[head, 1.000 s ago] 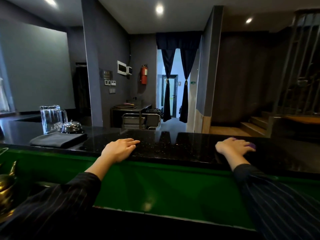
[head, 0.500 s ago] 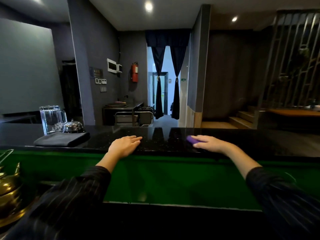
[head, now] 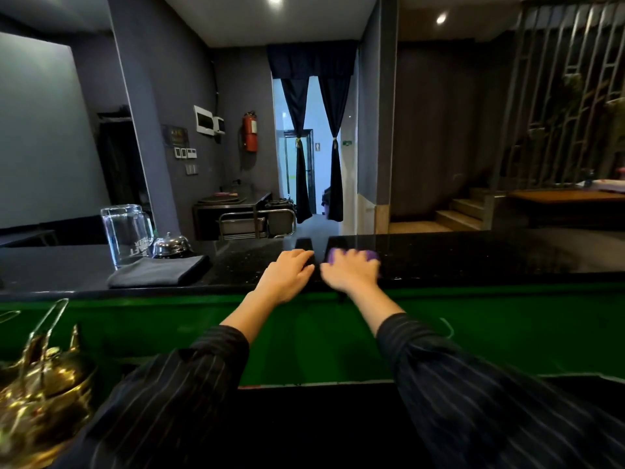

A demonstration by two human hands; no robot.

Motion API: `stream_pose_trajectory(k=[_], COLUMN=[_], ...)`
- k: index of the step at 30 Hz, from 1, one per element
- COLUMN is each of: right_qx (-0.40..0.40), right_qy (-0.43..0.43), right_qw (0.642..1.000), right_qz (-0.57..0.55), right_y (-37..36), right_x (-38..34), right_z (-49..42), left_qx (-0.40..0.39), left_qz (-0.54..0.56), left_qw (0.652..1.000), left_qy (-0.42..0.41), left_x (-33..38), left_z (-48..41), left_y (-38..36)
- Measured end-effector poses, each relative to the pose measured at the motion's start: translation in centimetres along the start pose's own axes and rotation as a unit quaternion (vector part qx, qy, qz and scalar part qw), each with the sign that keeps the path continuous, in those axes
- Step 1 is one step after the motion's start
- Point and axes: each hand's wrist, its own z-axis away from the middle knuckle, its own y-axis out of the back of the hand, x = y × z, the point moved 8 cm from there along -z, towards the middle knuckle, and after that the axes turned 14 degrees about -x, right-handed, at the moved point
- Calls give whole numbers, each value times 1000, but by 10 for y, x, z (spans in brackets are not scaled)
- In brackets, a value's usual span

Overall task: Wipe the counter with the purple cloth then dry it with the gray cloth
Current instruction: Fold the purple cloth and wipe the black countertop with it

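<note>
Wiping is the step in hand, judging by how things lie: the right hand [head: 350, 272] sits on top of the purple cloth [head: 371, 254] on the black worktop [head: 473, 255], near its front edge, with purple showing past the fingers on both sides. The left hand [head: 287, 275] lies just beside it, fingers straight and flat on the stone, holding nothing and probably bracing the body. The gray cloth [head: 159, 270] lies folded and untouched well to the left, in front of a glass jug [head: 126, 233] and a small bell [head: 170, 245], so the drying step looks not yet begun. The next move likely calls for steady downward pressure and a sweep along the surface, taking care around the jug and bell when that end is reached. The right hand is blurred, so I cannot tell whether its fingers press the cloth flat or curl into it. Most of the cloth is hidden beneath the hand, the glossy speckled stone hides any wet streaks, and a brass kettle [head: 40, 384] is cut off at lower left.
</note>
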Motion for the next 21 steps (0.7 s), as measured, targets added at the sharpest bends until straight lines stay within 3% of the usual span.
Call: stream_pose_trajectory(k=[2,4,6,8,10,13,16,18,21], right_qx=[-26,-101,-203,-244,-204,-131,-96,-93,-130], right_qy=[131,221,265,256,195,56,-49,-24,150], right_qw=[991,970,940,922,944,986,994,995,979], right_qz=[5,-1,-73,-157,-172,-81,-25,6,44], right_y=[-12,-16,-12,-1,7,1,-5,-7,-24], right_x=[-64,-90,-85,-62,-35,-18,-41,-85,-171], right_z=[12,16,15,5,-23,-76,-95,-97,-89], left_qx=[82,164,176,132,104,97,87,89,107], left_qz=[-48,-118,-154,-158,-144,-106,-97,-109,-114], left_qw=[995,979,971,976,981,987,991,989,987], left_qy=[-3,33,57,65,73,67,42,35,26], left_x=[-25,-66,-103,-117,-118,-123,-130,-130,-127], left_z=[27,64,90,97,95,92,90,90,92], left_y=[15,22,20,11,5,6,6,6,7])
